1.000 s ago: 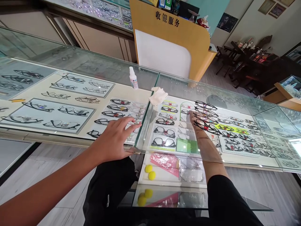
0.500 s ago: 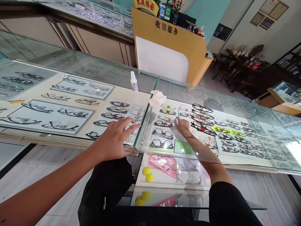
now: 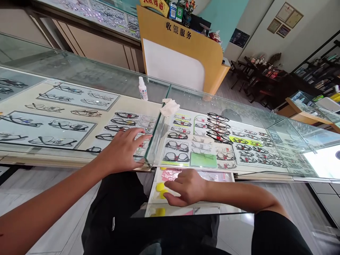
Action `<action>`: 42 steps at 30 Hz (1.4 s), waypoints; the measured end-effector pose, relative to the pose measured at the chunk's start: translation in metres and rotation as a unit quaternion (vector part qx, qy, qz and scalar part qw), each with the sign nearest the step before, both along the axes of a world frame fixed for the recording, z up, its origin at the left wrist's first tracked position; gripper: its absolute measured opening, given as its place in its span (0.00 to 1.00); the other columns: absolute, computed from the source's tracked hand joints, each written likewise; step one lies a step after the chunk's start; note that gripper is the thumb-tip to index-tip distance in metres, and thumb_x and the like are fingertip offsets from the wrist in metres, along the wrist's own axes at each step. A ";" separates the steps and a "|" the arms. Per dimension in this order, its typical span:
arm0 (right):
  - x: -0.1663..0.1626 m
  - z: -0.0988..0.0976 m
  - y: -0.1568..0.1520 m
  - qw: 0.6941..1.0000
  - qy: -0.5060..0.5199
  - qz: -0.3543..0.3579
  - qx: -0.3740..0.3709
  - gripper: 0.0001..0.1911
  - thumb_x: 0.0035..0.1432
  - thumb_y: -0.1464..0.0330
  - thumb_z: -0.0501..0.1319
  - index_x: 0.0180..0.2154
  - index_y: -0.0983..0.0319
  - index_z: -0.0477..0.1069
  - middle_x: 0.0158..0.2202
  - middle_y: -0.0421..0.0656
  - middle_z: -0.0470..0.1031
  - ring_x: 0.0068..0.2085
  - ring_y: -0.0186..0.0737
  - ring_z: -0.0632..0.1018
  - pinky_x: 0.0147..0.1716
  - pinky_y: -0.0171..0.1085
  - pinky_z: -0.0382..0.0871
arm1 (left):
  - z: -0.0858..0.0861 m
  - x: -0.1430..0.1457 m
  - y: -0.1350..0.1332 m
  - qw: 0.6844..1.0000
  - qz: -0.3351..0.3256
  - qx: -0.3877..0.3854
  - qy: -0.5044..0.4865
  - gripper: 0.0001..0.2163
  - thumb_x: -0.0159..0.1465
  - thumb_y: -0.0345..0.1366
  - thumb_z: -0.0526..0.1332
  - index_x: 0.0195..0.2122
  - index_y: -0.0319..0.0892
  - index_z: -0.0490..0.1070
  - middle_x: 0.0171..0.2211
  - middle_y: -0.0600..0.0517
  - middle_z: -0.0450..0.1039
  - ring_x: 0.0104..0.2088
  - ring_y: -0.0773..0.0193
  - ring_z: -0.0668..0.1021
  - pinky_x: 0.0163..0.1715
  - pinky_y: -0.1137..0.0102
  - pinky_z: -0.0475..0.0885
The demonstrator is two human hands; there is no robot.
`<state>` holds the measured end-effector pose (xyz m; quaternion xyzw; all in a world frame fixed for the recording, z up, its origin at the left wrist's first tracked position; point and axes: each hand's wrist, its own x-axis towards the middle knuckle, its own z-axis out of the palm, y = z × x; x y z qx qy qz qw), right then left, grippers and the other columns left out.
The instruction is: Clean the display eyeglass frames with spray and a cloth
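Observation:
My left hand rests at the edge of the glass counter, fingers spread and empty, near the upright glass divider. Over a pulled-out white drawer hovers my right hand. Its fingers are bent, the thumb stands apart from the index finger, and nothing shows between them. Yellow round pieces lie in the drawer just left of that hand. Behind it are a pink plastic packet and clear plastic packets, partly covered by the hand and the counter.
On the counter stand a white spray bottle and a crumpled white cloth. Rows of eyeglasses and a green sheet lie in the display. A stack of frames sits right of centre. Beyond is a wooden service desk.
My right hand has come back from above the eyeglasses to over the drawer, its forearm now lying crosswise. My left hand stays at the divider. The whole view has shifted slightly.

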<state>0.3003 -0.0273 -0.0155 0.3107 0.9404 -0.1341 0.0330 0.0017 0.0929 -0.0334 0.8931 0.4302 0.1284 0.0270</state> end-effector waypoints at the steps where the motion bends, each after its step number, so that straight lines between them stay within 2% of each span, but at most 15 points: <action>1: 0.005 0.018 0.004 1.000 -0.001 -0.027 0.005 0.35 0.77 0.51 0.37 0.52 0.51 0.81 0.33 0.44 0.85 0.35 0.50 0.82 0.33 0.46 0.70 | -0.001 0.000 0.000 1.000 -0.001 0.004 0.000 0.37 0.55 0.50 0.67 0.67 0.47 0.71 0.67 0.34 0.67 0.67 0.31 0.71 0.65 0.41 0.65; 3: 0.020 0.051 0.024 0.993 -0.018 -0.112 0.028 0.35 0.76 0.48 0.37 0.49 0.48 0.83 0.33 0.44 0.85 0.35 0.50 0.82 0.37 0.46 0.71 | -0.003 -0.001 0.001 1.000 -0.004 0.012 -0.004 0.37 0.55 0.50 0.67 0.68 0.49 0.70 0.67 0.35 0.68 0.67 0.31 0.72 0.64 0.41 0.65; 4: 0.030 0.066 0.039 0.983 -0.029 -0.172 0.057 0.35 0.76 0.47 0.40 0.47 0.51 0.84 0.32 0.45 0.84 0.35 0.50 0.82 0.38 0.45 0.70 | -0.004 -0.001 0.001 1.000 -0.006 0.016 -0.006 0.37 0.55 0.50 0.67 0.68 0.51 0.70 0.67 0.35 0.68 0.67 0.31 0.72 0.63 0.41 0.66; 6: 0.056 0.090 0.077 0.933 -0.031 -0.326 0.150 0.33 0.77 0.48 0.45 0.44 0.57 0.84 0.31 0.47 0.84 0.35 0.47 0.82 0.38 0.41 0.66 | -0.005 -0.001 0.001 1.000 -0.005 0.022 -0.008 0.36 0.56 0.49 0.67 0.68 0.53 0.69 0.67 0.36 0.69 0.67 0.32 0.71 0.62 0.42 0.66; 8: 0.090 0.105 0.119 0.893 -0.035 -0.400 0.203 0.36 0.80 0.54 0.41 0.46 0.65 0.83 0.33 0.53 0.84 0.35 0.46 0.81 0.38 0.40 0.64 | -0.006 -0.002 0.002 1.000 -0.001 0.023 -0.007 0.37 0.56 0.49 0.68 0.68 0.54 0.69 0.67 0.37 0.69 0.67 0.32 0.71 0.62 0.42 0.65; 10: 0.127 0.109 0.159 0.864 -0.044 -0.448 0.225 0.32 0.80 0.57 0.44 0.47 0.67 0.83 0.36 0.56 0.84 0.38 0.48 0.82 0.39 0.40 0.64 | -0.006 -0.001 0.002 1.000 0.003 0.018 -0.007 0.37 0.55 0.50 0.68 0.68 0.54 0.68 0.67 0.37 0.69 0.67 0.33 0.71 0.62 0.43 0.65; 12: 0.163 0.105 0.189 0.837 -0.060 -0.497 0.220 0.23 0.77 0.59 0.53 0.50 0.62 0.84 0.41 0.52 0.86 0.44 0.50 0.82 0.41 0.39 0.66 | -0.006 -0.001 0.002 1.000 0.006 0.011 -0.007 0.38 0.55 0.51 0.68 0.68 0.52 0.69 0.68 0.37 0.68 0.67 0.33 0.70 0.63 0.43 0.64; 14: 0.190 0.095 0.208 0.834 -0.101 -0.508 0.191 0.18 0.73 0.60 0.59 0.54 0.57 0.84 0.45 0.50 0.87 0.50 0.51 0.82 0.46 0.40 0.68 | -0.004 -0.001 0.001 1.000 0.007 0.010 -0.005 0.38 0.55 0.51 0.67 0.68 0.50 0.70 0.68 0.36 0.67 0.67 0.33 0.70 0.63 0.43 0.64; 17: 0.212 0.080 0.223 0.839 -0.149 -0.503 0.143 0.19 0.69 0.61 0.64 0.58 0.54 0.83 0.52 0.50 0.85 0.53 0.50 0.81 0.50 0.40 0.70 | -0.002 0.000 0.000 1.000 0.003 0.013 0.006 0.38 0.56 0.52 0.67 0.68 0.47 0.70 0.68 0.34 0.67 0.67 0.33 0.71 0.63 0.43 0.64; 23: 0.215 0.063 0.233 0.844 -0.161 -0.495 0.132 0.17 0.69 0.63 0.64 0.55 0.55 0.85 0.51 0.51 0.86 0.51 0.48 0.82 0.48 0.39 0.69 | -0.001 0.000 -0.001 1.000 -0.002 0.017 0.001 0.37 0.56 0.50 0.67 0.68 0.46 0.71 0.68 0.33 0.67 0.67 0.32 0.72 0.63 0.43 0.65; 32: 0.204 0.061 0.237 0.839 -0.167 -0.498 0.139 0.15 0.69 0.63 0.66 0.53 0.55 0.86 0.50 0.52 0.86 0.50 0.48 0.82 0.48 0.39 0.70 | 0.000 0.001 0.000 1.000 0.005 -0.004 -0.005 0.38 0.54 0.51 0.68 0.67 0.45 0.72 0.68 0.33 0.67 0.67 0.30 0.72 0.65 0.41 0.64; 35: 0.198 0.073 0.231 0.825 -0.157 -0.518 0.163 0.16 0.72 0.64 0.62 0.55 0.54 0.85 0.50 0.52 0.86 0.50 0.49 0.82 0.47 0.39 0.69 | 0.000 0.000 0.000 1.000 0.009 -0.008 -0.007 0.39 0.53 0.50 0.69 0.67 0.46 0.73 0.68 0.34 0.68 0.67 0.31 0.72 0.65 0.42 0.64; 38: 0.184 0.094 0.210 0.809 -0.104 -0.538 0.210 0.19 0.76 0.63 0.57 0.58 0.55 0.83 0.48 0.52 0.86 0.47 0.48 0.81 0.43 0.38 0.67 | 0.000 0.000 0.000 1.000 0.009 -0.006 -0.007 0.39 0.53 0.50 0.69 0.67 0.46 0.73 0.68 0.34 0.68 0.67 0.32 0.72 0.66 0.43 0.65; 40: 0.166 0.111 0.182 0.814 0.001 -0.528 0.242 0.19 0.75 0.61 0.58 0.56 0.58 0.83 0.39 0.48 0.86 0.39 0.44 0.78 0.38 0.38 0.63 | 0.000 0.001 0.000 1.000 0.006 -0.002 -0.003 0.38 0.54 0.50 0.68 0.67 0.47 0.73 0.68 0.34 0.68 0.67 0.33 0.72 0.65 0.43 0.65; 42: 0.140 0.125 0.142 0.846 0.118 -0.463 0.235 0.19 0.74 0.58 0.60 0.53 0.62 0.84 0.27 0.42 0.78 0.29 0.38 0.70 0.33 0.38 0.58 | 0.000 0.001 0.000 1.000 0.006 0.005 -0.001 0.37 0.54 0.50 0.68 0.66 0.48 0.72 0.67 0.35 0.69 0.67 0.34 0.72 0.65 0.43 0.65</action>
